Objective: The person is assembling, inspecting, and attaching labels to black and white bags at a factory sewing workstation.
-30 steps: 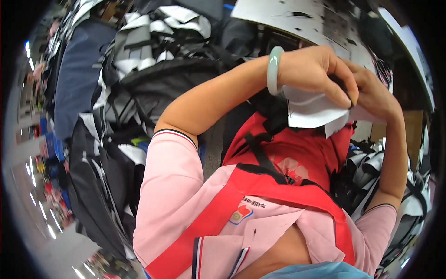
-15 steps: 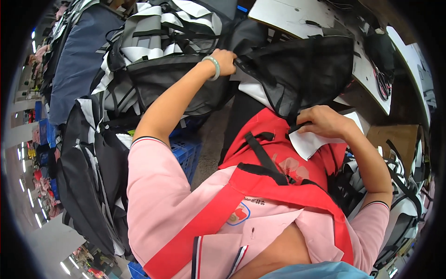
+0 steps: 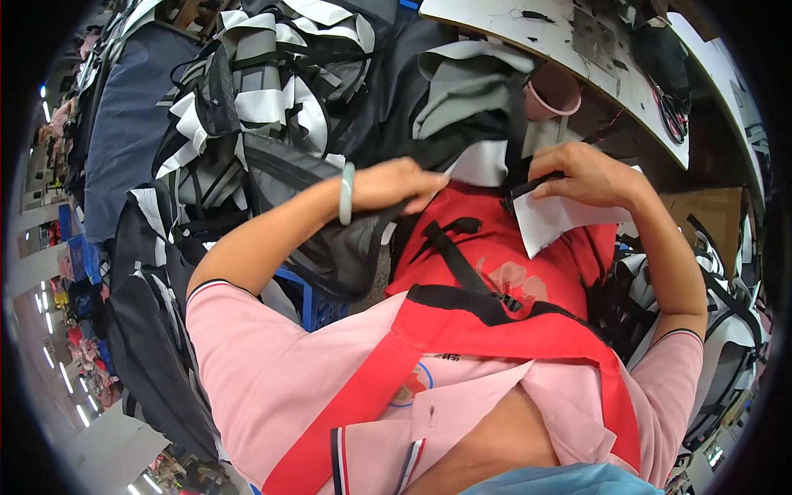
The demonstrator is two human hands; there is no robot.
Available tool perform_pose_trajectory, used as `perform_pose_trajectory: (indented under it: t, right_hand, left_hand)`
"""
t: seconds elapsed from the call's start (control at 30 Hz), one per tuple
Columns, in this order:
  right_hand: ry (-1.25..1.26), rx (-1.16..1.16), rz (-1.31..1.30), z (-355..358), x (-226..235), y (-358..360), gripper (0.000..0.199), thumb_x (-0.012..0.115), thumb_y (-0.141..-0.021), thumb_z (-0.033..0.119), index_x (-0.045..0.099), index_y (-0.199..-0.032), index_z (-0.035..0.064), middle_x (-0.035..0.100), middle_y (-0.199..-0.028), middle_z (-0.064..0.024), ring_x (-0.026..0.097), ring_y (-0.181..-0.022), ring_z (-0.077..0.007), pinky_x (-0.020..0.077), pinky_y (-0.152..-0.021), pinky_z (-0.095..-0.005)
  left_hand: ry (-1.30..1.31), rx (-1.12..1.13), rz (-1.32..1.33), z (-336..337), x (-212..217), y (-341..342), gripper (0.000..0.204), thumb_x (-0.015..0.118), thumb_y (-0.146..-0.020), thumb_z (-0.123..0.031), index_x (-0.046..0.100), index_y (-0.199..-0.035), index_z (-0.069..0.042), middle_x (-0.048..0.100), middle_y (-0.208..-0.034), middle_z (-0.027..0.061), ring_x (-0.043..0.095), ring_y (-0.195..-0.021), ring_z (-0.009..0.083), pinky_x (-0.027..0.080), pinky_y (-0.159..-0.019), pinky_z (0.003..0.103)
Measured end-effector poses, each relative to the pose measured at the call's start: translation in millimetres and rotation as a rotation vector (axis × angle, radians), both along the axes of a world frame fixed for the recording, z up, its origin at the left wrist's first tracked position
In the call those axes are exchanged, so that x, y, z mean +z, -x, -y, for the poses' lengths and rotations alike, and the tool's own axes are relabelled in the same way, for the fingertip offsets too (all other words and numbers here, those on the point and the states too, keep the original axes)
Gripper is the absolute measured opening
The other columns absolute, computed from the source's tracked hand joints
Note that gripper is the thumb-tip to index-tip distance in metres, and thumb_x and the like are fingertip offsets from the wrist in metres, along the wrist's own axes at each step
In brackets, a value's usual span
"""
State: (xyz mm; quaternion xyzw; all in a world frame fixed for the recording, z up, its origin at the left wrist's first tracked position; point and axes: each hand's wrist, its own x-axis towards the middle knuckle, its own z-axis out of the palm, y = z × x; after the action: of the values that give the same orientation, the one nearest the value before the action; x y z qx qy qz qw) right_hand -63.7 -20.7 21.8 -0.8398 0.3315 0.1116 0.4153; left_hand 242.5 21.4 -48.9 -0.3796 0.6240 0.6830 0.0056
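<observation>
My right hand [image 3: 587,175] is closed at the right of my lap, with a black strap [image 3: 546,179] pinched between thumb and fingers. A white sheet-like piece [image 3: 561,221] hangs just below that hand over my red apron [image 3: 487,243]. My left hand [image 3: 396,185] is across the lap, its fingers pressed together and pointing right. Its fingertips are by the corner of a white flap [image 3: 483,163]; whether they grip anything is hidden. Black mesh fabric [image 3: 330,247] lies under and beside my left wrist. Grey and black fabric [image 3: 466,99] is bunched beyond my knees.
Black, grey and white sewn pieces [image 3: 264,74] are heaped at the far left, near a blue crate [image 3: 318,309]. A white worktable [image 3: 610,82] with scissors [image 3: 672,115] stands at the far right. Beneath it is a pink bin [image 3: 551,92]. More strapped pieces [image 3: 714,330] lie at right.
My left hand has come nearer and lower. The black mesh panel it held up at the right has gone down, uncovering grey fabric and the pink bin. My right hand still pinches the strap, slightly higher.
</observation>
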Motion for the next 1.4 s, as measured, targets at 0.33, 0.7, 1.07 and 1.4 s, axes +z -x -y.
perform_pose_trajectory:
  t: [0.33,0.7,1.07,1.4]
  right_hand:
    - [0.182,0.383,0.329,-27,110,18,0.020,0.073,-0.064,0.011,0.066,-0.082,0.0055,0.060,-0.099,-0.0122,0.058,-0.091,-0.0330,0.0476,-0.078,-0.0401]
    - [0.235,-0.236,0.157,39,102,100,0.032,0.072,-0.078,0.025,0.063,-0.088,-0.0046,0.055,-0.085,-0.0065,0.054,-0.084,-0.0173,0.0418,-0.079,-0.0283]
    - [0.247,-0.395,0.161,84,65,142,0.026,0.067,-0.085,0.026,0.065,-0.091,0.0007,0.057,-0.074,-0.0012,0.052,-0.073,-0.0108,0.0441,-0.070,-0.0271]
    - [0.237,-0.726,0.174,118,43,173,0.032,0.066,-0.083,0.027,0.061,-0.096,-0.0011,0.058,-0.085,-0.0020,0.052,-0.079,-0.0094,0.0433,-0.075,-0.0252]
  left_hand:
    - [-0.416,-0.136,-0.483,-27,123,110,0.040,0.062,-0.093,-0.026,0.051,-0.057,-0.010,0.042,-0.053,-0.0063,0.036,-0.048,0.0048,0.029,-0.047,0.023]
    - [1.020,-0.184,-0.138,129,132,144,0.035,0.057,-0.084,-0.005,0.063,-0.119,-0.007,0.067,-0.095,0.0205,0.061,-0.081,0.0353,0.048,-0.078,0.035]
    - [0.490,-0.013,-0.214,199,89,193,0.033,0.068,-0.087,-0.019,0.067,-0.112,0.002,0.068,-0.094,0.0053,0.060,-0.082,0.0104,0.048,-0.077,0.025]
    - [0.350,0.128,-0.212,252,70,217,0.042,0.073,-0.083,-0.019,0.063,-0.117,0.005,0.069,-0.099,0.0104,0.064,-0.088,0.0126,0.050,-0.079,0.024]
